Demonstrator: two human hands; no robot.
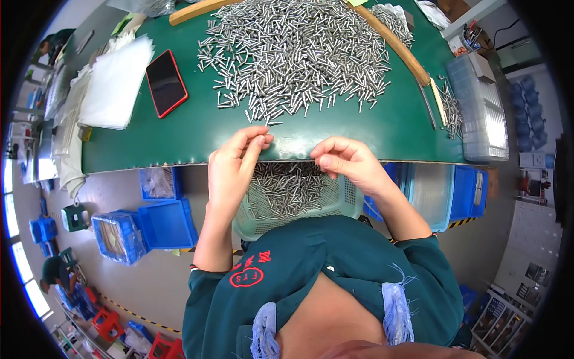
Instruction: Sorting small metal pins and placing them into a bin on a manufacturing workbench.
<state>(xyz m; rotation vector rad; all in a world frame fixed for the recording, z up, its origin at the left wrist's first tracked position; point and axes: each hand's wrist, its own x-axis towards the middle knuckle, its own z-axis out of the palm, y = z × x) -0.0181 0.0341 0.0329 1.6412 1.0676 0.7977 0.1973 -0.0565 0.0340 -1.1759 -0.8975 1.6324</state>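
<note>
A broad heap of small silvery metal pins [299, 51] covers the far middle of the green table [179, 137]. Near its front edge, my left hand [236, 158] has thumb and index finger pinched together. One loose pin [274, 124] lies right by its fingertips; whether anything sits inside the pinch cannot be made out. My right hand [353, 163] hovers at the table edge, fingers curled and thumb pressed in, with its grip hidden. Below and between both hands, a pale green basket [335, 206] at my lap holds many more pins [290, 188].
Wooden bars [397, 48] border the heap. Left of it lie a red-cased phone [166, 84] and white sheets [116, 87]. Clear plastic boxes [478, 110] stand at the right, beside more pins [452, 110]. Blue crates [167, 224] sit below left; a person [63, 281] sits farther off.
</note>
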